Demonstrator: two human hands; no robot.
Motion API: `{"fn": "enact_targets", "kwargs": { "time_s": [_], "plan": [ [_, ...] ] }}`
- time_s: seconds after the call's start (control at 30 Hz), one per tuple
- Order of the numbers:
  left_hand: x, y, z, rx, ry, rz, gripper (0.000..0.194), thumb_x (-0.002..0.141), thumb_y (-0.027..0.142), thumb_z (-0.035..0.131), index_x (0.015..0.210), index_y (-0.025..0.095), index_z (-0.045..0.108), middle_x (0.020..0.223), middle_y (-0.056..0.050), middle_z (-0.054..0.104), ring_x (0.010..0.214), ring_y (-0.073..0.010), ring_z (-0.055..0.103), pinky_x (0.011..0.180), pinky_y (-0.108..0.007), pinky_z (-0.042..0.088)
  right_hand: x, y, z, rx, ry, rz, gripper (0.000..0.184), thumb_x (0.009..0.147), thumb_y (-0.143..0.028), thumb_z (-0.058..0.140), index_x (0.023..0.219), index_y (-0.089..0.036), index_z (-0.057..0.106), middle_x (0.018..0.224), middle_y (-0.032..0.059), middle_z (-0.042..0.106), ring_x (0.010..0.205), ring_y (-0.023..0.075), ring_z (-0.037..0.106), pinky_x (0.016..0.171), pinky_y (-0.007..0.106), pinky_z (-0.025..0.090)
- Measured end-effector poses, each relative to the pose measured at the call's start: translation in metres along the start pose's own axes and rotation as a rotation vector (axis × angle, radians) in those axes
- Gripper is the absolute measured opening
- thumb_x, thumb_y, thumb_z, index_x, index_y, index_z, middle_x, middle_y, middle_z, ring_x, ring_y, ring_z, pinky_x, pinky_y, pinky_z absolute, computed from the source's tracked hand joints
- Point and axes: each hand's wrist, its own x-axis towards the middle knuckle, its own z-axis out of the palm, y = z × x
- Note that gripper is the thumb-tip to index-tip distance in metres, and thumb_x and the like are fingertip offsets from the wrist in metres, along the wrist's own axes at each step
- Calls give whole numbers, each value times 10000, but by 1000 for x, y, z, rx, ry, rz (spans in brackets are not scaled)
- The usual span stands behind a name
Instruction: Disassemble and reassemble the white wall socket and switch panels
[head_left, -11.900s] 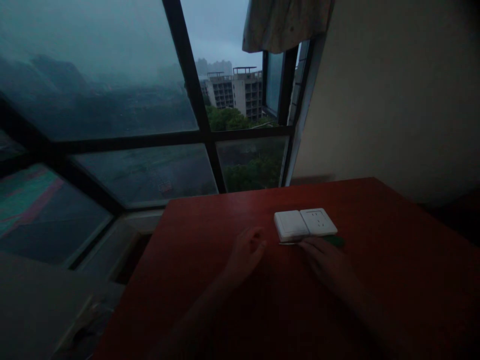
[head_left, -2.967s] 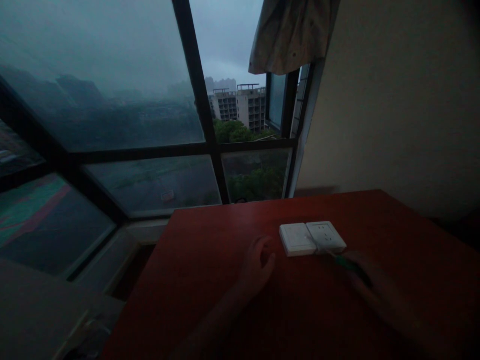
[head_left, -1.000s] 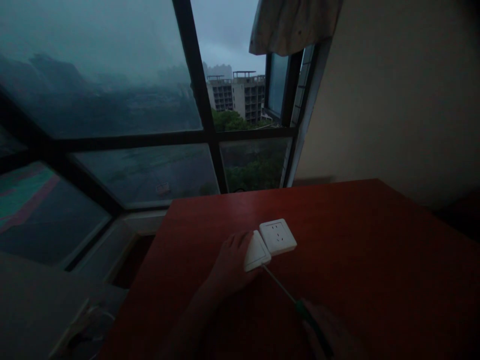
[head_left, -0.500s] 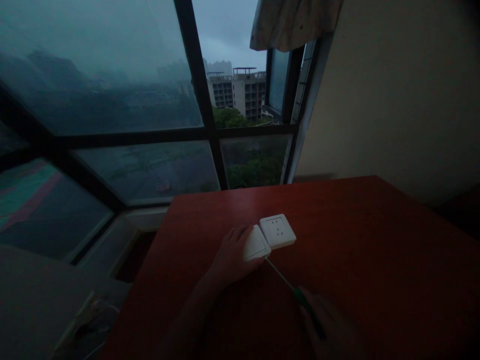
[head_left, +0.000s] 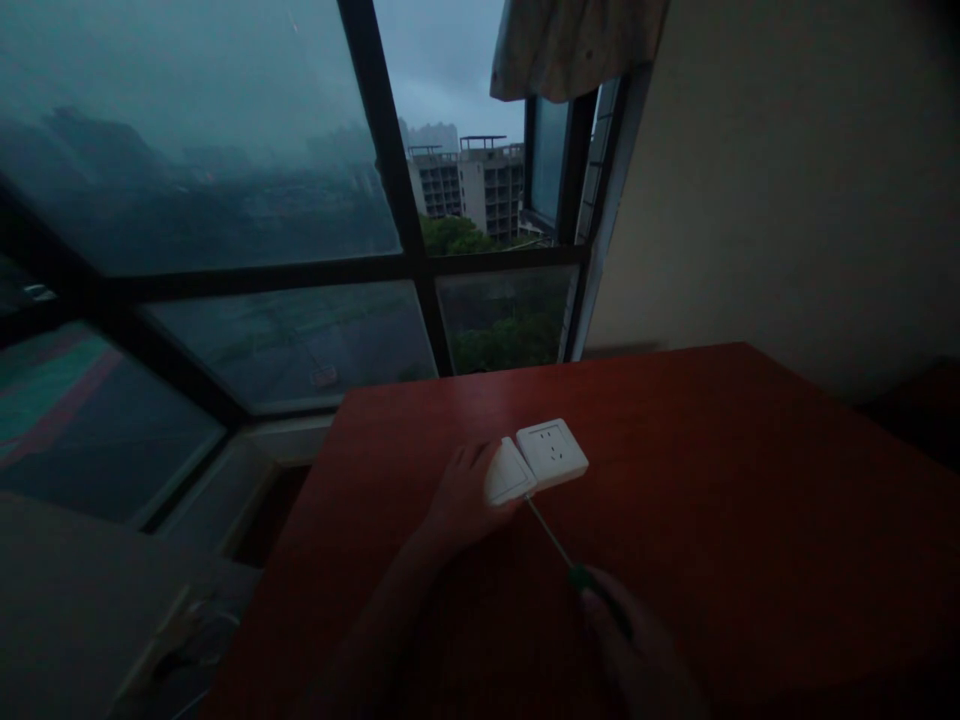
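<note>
My left hand (head_left: 466,497) is closed around the left side of a white wall switch (head_left: 511,474), which rests on the red-brown table. In my right hand (head_left: 626,630) is a screwdriver (head_left: 553,541) with a green handle and a thin metal shaft. Its tip meets the near right corner of the switch; whether it sits in a slot there is too small to tell. A white wall socket (head_left: 553,452) lies flat just right of the switch, close against it. Shadow hides part of my right hand's fingers.
The red-brown table (head_left: 720,480) reaches to dark-framed windows (head_left: 300,270) at the back and left. A pale wall (head_left: 780,200) stands on the right, and a curtain (head_left: 577,45) hangs above the window pane. Cables (head_left: 214,625) lie low at the left.
My right hand has shifted left and slightly up with the screwdriver, whose shaft now stands steeper. The left hand stays on the switch. The whole view has moved slightly.
</note>
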Motion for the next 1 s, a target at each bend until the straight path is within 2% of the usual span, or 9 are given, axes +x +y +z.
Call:
{"fn": "enact_targets", "kwargs": {
  "time_s": [0.07,0.13,0.27,0.37,0.43,0.57,0.67,0.73,1.0],
  "plan": [
    [-1,0,0,4,0,-6,758,715,413,722,1373,208,406,1364,-110,460,1240,-316,433,1055,-452,363,0,-4,1,200,-77,154,572,850,-632,442,1187,-212,636,918,77,735,826,224,697,672,301,566],
    [-1,0,0,9,-5,-14,760,707,407,725,1371,215,408,1357,-106,466,1230,-318,441,1051,-455,368,0,-3,3,249,-77,182,590,832,-655,449,1180,-218,640,848,61,731,776,219,698,605,288,559],
    [0,2,-2,18,-3,-11,762,706,412,722,1370,209,408,1344,-108,476,1211,-322,454,1040,-461,376,2,7,3,-153,167,-147,470,836,-559,508,1146,-252,685,1125,89,705,1022,284,657,831,383,548],
    [0,1,-4,28,-16,12,765,710,420,719,1370,188,409,1343,-120,477,1204,-325,453,1037,-459,378,3,16,4,-445,303,-351,422,876,-469,472,1221,-298,643,1141,89,699,958,276,680,749,359,560],
    [0,1,-4,33,-21,20,759,720,429,713,1369,177,410,1339,-125,480,1201,-321,453,1038,-454,377,2,16,6,-471,318,-360,421,879,-456,462,1226,-296,640,1105,96,710,898,268,692,694,341,557],
    [0,1,-4,39,1,-6,751,726,426,710,1371,195,403,1341,-115,479,1211,-311,450,1045,-450,371,4,-3,3,-90,155,-117,462,841,-547,481,1128,-243,678,1077,102,711,927,269,675,685,335,554],
    [-1,1,-5,31,12,-25,758,715,432,722,1365,196,413,1332,-113,488,1213,-312,453,1040,-447,378,7,-20,-10,287,-92,214,521,772,-637,527,1054,-224,672,780,50,705,607,188,652,442,253,472],
    [-3,1,-7,8,8,-33,747,728,450,714,1365,194,417,1342,-112,483,1224,-311,450,1046,-447,377,9,-24,-19,427,-175,337,508,745,-634,573,1032,-224,656,692,6,660,481,122,576,374,199,381],
    [-9,-3,-14,-142,-49,-17,742,747,429,718,1381,210,399,1401,-111,415,1278,-286,418,1078,-420,362,4,-14,-21,462,-232,256,575,740,-627,607,1120,-196,599,687,-19,614,463,83,525,363,169,340]
  ]
}}
